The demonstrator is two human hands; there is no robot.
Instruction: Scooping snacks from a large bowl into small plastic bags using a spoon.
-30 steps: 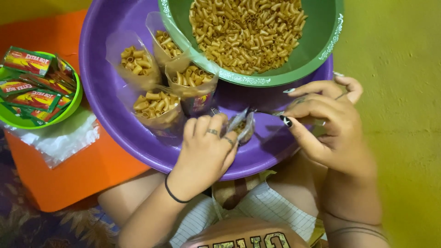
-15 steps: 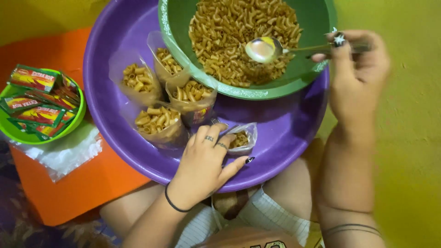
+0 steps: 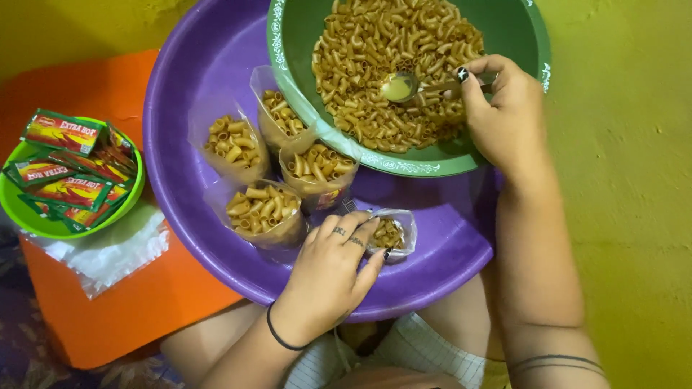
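Note:
My right hand [image 3: 504,115] grips a metal spoon [image 3: 404,86], its bowl resting in the brown macaroni snack [image 3: 382,65] that fills a green bowl [image 3: 519,36]. The green bowl sits on the far rim of a big purple basin [image 3: 202,65]. My left hand [image 3: 331,274] holds a small clear plastic bag [image 3: 393,232] upright inside the basin; the bag has a little macaroni in it. Several filled clear bags [image 3: 263,210] stand in the basin to the left of that hand.
A lime-green bowl [image 3: 29,216] of red and green seasoning sachets [image 3: 61,133] sits at the left on an orange board [image 3: 108,302]. A stack of empty clear bags [image 3: 108,252] lies beside it. The floor is yellow-green. My knees are under the basin.
My right hand has carried the spoon from the small bag up to the green bowl and lowered it into the macaroni. My left hand has stayed on the small bag.

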